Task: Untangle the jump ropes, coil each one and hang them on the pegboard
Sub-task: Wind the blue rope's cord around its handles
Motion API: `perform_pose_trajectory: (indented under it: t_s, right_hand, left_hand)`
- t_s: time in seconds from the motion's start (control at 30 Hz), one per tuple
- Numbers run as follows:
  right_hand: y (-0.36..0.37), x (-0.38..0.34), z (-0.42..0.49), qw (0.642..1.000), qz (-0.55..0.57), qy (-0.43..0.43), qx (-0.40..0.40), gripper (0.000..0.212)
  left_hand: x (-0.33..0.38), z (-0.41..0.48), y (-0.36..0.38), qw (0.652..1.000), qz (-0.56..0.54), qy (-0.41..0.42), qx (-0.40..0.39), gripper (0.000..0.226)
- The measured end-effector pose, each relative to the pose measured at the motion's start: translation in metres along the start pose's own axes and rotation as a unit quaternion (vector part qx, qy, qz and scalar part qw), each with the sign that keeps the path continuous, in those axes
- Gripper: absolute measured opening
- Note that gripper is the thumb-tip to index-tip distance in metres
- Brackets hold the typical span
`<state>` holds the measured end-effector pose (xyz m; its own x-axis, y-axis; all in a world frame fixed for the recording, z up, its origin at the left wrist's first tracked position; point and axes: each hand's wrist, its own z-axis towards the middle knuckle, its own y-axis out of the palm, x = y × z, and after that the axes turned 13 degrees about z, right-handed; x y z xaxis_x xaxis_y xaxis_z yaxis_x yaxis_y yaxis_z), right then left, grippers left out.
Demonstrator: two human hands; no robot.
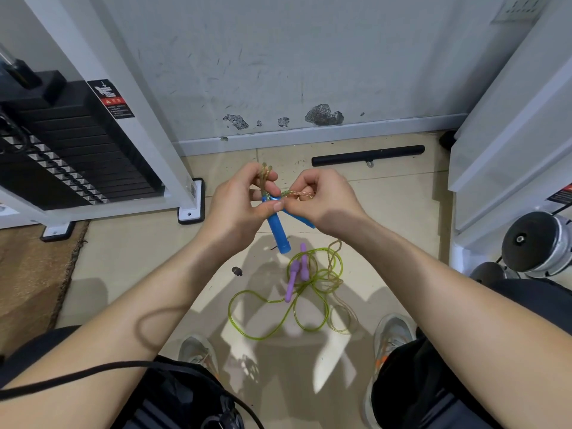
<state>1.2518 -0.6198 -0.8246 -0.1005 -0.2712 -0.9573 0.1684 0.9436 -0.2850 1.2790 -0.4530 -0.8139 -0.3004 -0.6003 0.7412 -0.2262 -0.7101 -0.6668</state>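
Note:
My left hand [238, 201] grips a small coil of the clear glitter rope [266, 174] together with a blue handle [280, 232] that hangs down from it. My right hand [322, 196] pinches the same glitter rope beside it; a second blue handle [301, 218] pokes out under that wrist. On the floor below lies a green rope [266, 305] with two purple handles [298, 274], loosely looped. The slack of the glitter rope [335, 264] trails down and overlaps the green loops. No pegboard is in view.
A weight-stack machine [71, 144] with a white frame stands at the left, a white cabinet [510, 144] at the right. A black bar [368, 155] lies by the wall. Dumbbells [538, 243] sit at the right. My shoes [393, 335] flank the ropes.

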Motion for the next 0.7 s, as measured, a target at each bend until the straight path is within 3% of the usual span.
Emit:
perform_pose_trajectory:
  t_s: [0.23, 0.53, 0.7]
  right_hand:
    - [0.007, 0.006, -0.005, 0.996, -0.075, -0.032, 0.033, 0.009]
    - [0.016, 0.013, -0.011, 0.992, -0.073, -0.081, 0.058, 0.005]
    - [0.021, 0.005, -0.023, 0.994, -0.013, -0.089, 0.058, 0.012]
  left_hand:
    - [-0.001, -0.001, 0.009, 0.999, -0.035, -0.028, 0.023, 0.039]
    - [-0.009, 0.002, 0.020, 0.986, -0.126, -0.091, 0.064, 0.034]
    - [-0.007, 0.002, 0.025, 0.964, -0.211, -0.133, 0.094, 0.030]
